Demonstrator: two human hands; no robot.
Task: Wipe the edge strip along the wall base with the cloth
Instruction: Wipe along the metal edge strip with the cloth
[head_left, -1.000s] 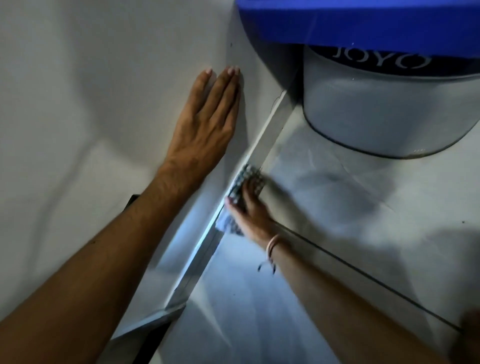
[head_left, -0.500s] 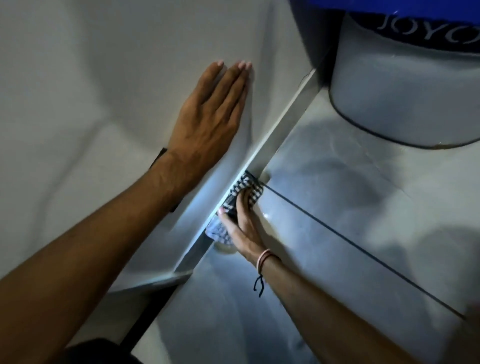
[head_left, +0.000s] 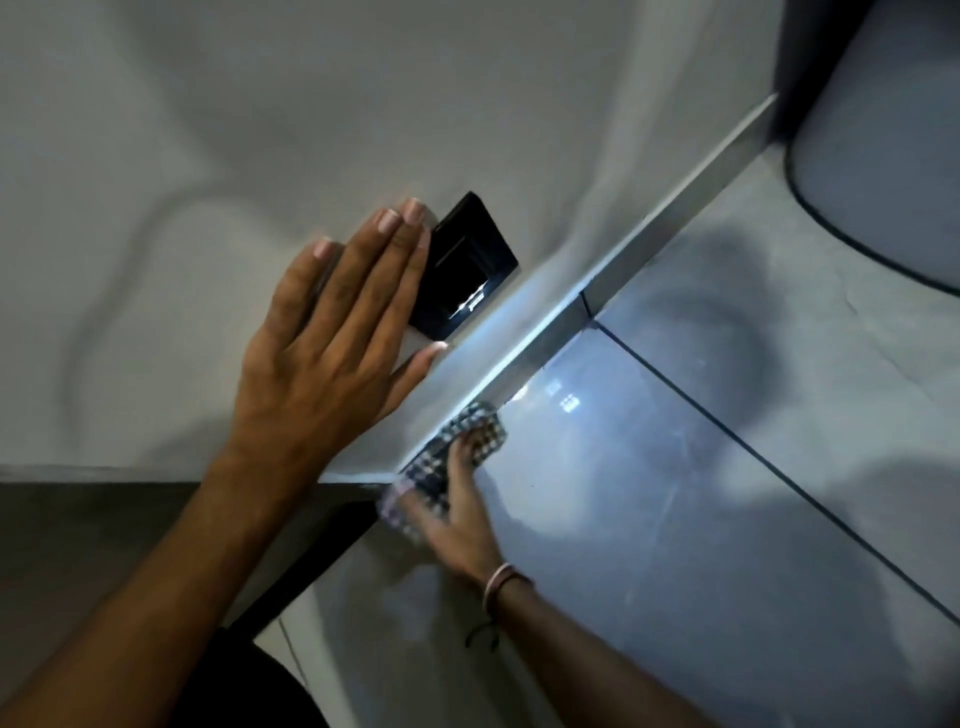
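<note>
The edge strip is a pale grey skirting that runs diagonally along the foot of the white wall, from upper right down to a corner near the middle. My right hand presses a black-and-white checked cloth against the strip's near end, right at that corner. Part of the cloth is blurred under my fingers. My left hand lies flat on the wall above the strip, fingers spread, holding nothing.
A black square wall socket sits just right of my left fingertips. A large pale container stands on the floor at the upper right. Glossy grey floor tiles with dark joints fill the right side. A dark opening lies past the wall corner.
My right hand has slid the cloth down the strip toward its near corner. My left hand has shifted along the wall the same way, and the black socket has come into sight beside it.
</note>
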